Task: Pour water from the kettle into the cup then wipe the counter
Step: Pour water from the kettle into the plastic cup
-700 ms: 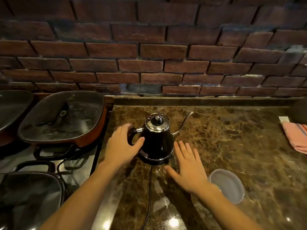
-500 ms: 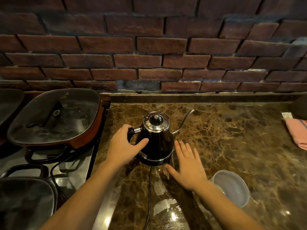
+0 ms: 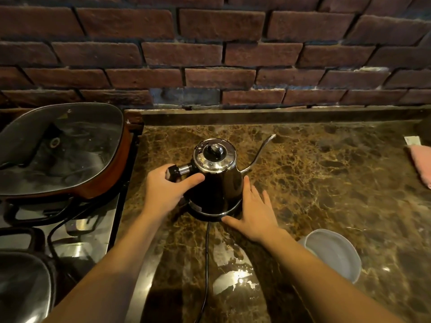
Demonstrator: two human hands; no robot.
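A black gooseneck kettle [image 3: 217, 180] with a chrome lid stands on its round base [image 3: 213, 212] in the middle of the brown marble counter [image 3: 326, 183]. Its thin spout points to the upper right. My left hand [image 3: 166, 191] is wrapped around the kettle's black handle on its left side. My right hand [image 3: 254, 212] lies flat with fingers apart against the base's right edge. A pale grey cup [image 3: 332, 252] sits on the counter at the lower right, just beside my right forearm. A pink cloth [image 3: 422, 166] lies at the counter's right edge.
A black cord [image 3: 206, 264] runs from the base toward me. A red pan with a glass lid [image 3: 60, 150] sits on the stove to the left, another lidded pan [image 3: 23, 285] below it. A brick wall [image 3: 210, 54] backs the counter. A wet shiny patch [image 3: 235, 276] lies near the cord.
My left hand has closed more tightly around the kettle handle, and my right hand has slid up against the base. The view has shifted closer.
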